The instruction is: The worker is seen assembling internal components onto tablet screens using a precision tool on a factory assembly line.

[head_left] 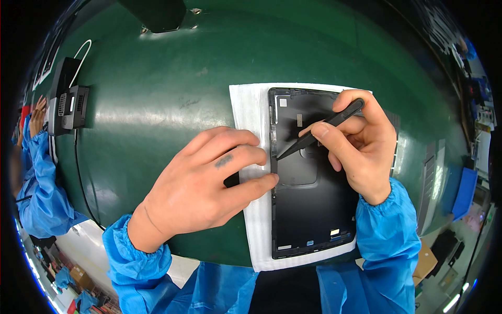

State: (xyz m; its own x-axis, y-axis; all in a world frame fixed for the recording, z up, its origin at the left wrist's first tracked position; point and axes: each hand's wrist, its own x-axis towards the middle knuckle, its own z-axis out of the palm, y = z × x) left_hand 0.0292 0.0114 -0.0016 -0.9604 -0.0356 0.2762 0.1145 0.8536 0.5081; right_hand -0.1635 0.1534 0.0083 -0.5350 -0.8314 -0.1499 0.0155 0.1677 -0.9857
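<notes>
A black tablet back cover (319, 209), its inner side up, lies on a white foam sheet (256, 230). In my right hand (361, 141) is a pair of black tweezers (314, 137), closed between thumb and fingers. Their tip points down to the left and meets the cover's left rim, a little above its middle. My left hand (209, 183) rests at that same rim with bent, parted fingers and holds nothing. Its index fingertip touches the edge just below the tweezers' tip. Small light patches dot the cover's top and bottom; my right hand hides part of its right side.
The table (172, 78) has a green top. At the far left stands a black boxy device (73, 107) with cables, near another person's hand (37, 116) and blue sleeve. A dark post base (157, 13) is at the back; a blue bin (464, 193) is at right.
</notes>
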